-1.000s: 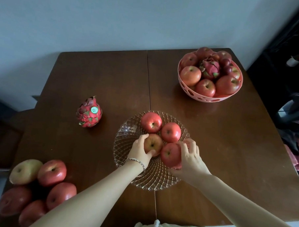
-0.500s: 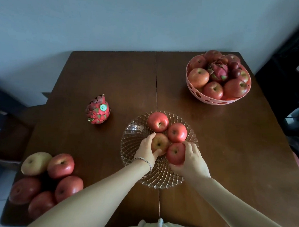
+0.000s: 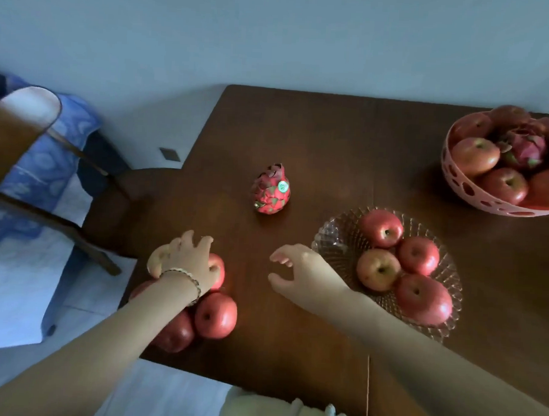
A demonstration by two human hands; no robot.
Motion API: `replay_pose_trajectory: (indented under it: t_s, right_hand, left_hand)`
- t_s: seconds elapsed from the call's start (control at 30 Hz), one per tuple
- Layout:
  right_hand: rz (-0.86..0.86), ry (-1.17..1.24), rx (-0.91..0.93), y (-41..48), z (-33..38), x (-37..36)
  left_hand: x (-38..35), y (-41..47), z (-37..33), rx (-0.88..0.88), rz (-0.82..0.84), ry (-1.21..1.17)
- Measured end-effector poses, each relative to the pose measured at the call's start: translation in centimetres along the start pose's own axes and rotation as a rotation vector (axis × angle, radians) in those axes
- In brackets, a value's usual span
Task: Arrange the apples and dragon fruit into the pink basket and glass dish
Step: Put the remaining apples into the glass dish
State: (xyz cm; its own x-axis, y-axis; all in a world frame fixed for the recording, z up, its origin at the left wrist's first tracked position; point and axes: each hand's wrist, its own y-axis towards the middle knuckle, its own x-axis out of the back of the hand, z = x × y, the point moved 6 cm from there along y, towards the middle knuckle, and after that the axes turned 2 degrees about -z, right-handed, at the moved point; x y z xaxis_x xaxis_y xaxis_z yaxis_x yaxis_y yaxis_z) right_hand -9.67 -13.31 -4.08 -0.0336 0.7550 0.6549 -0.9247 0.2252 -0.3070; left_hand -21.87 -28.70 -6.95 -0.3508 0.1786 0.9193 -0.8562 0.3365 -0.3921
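A cluster of loose apples (image 3: 215,315) is seen at the near left corner of the table (image 3: 332,153). The left hand (image 3: 186,260) is laid palm-down over the far apple (image 3: 217,269) of that cluster, fingers spread and curled over it; whether it is actually gripped cannot be told, as the hand hides most of it. A pale apple (image 3: 154,262) is partly seen just left of that hand. A bracelet (image 3: 185,278) is worn on the left wrist.

The right hand (image 3: 299,268) is held above bare table between the cluster and the glass dish (image 3: 334,238), fingers half-curled and apart, nothing held, pointing left. Its forearm is stretched over the near rim of the dish.

Four apples (image 3: 381,229) are set in the dish, touching one another. A loose dragon fruit (image 3: 271,190) with a green sticker is stood upright on the table, far of both hands and well apart from them. The pink basket (image 3: 475,194) is placed at the far right, filled with apples and a second dragon fruit (image 3: 526,149). A chair (image 3: 21,140) is seen left of the table.
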Motion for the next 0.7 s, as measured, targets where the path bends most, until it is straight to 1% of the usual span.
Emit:
replay_pose_trajectory:
  t_s: [0.07, 0.1, 0.17, 0.23, 0.3, 0.37, 0.47, 0.6, 0.7]
  right_hand:
    - [0.110, -0.026, -0.055, 2.7, 1.6, -4.3]
    - [0.166, -0.046, -0.085, 4.0, 2.7, -6.6]
    - [0.248, -0.083, -0.138, 6.0, 4.4, -10.5]
    - [0.269, -0.081, -0.188, 7.5, 5.4, -13.1]
    - [0.251, -0.071, -0.228, 8.5, 5.6, -14.6]
    - [0.206, -0.046, -0.243, 9.1, 5.3, -14.9]
    - [0.149, -0.004, -0.195, 9.0, 4.7, -13.8]
    - [0.001, 0.101, -0.102, 7.2, 4.2, -9.3]
    - [-0.087, 0.110, -0.041, 4.4, 3.1, -4.3]
  left_hand:
    - [-0.9, 0.4, 4.0, 0.111, 0.068, -0.042]
    - [-1.4, 0.6, 5.5, 0.132, 0.120, -0.083]
    - [-2.2, 1.2, 7.0, 0.135, 0.201, -0.181]
    - [-2.2, 1.8, 7.3, 0.128, 0.210, -0.259]
    - [-2.3, 2.5, 7.5, 0.116, 0.195, -0.300]
    - [-2.8, 2.9, 7.8, 0.095, 0.208, -0.280]
    - [-3.8, 3.5, 8.2, 0.114, 0.238, -0.273]
    - [-3.3, 3.9, 8.0, 0.148, 0.141, -0.305]
    - [-1.5, 3.2, 5.7, 0.079, 0.027, -0.388]
